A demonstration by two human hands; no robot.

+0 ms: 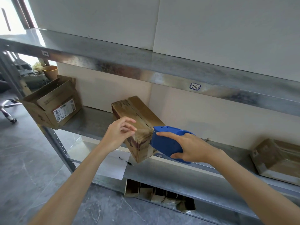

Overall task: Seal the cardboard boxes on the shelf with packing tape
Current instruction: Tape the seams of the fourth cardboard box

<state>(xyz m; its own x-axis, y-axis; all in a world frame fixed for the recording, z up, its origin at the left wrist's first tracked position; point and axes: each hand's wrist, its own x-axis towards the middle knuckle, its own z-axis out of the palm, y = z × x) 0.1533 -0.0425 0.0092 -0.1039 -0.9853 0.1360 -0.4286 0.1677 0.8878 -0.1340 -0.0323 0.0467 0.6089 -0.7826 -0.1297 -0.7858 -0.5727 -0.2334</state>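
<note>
Cardboard sits at three spots on the shelf [97, 120]. An open box [53, 103] stands at its left end with flaps up and no tape. A middle box [139, 111] lies askew, its near corner overhanging the front edge. A wrapped box [276, 159] near the right end is glossy with tape.

The step in hand looks like laying a strip across the near end of the middle box. Clear tape [143, 129] stretches taut from the left hand [119, 135] to the blue dispenser [164, 143], which is pressed against the box's right side.

To do it well, pin the free end flat on the box's left face. Draw the dispenser away under even tension so the strip crosses the top seam squarely. Then rub the strip down before cutting. The overhang may let the box tip or slide, so pressure should go into the shelf, not outward.

The left fingers [132, 121] are loosely curled, and thumb and forefinger appear to pinch the tape's end at the box's upper edge. The right hand [191, 148] grips the dispenser. Its forefinger [168, 134] lies straight along the side, the thumb sits beneath, and the other fingers are hidden behind the body.
</note>
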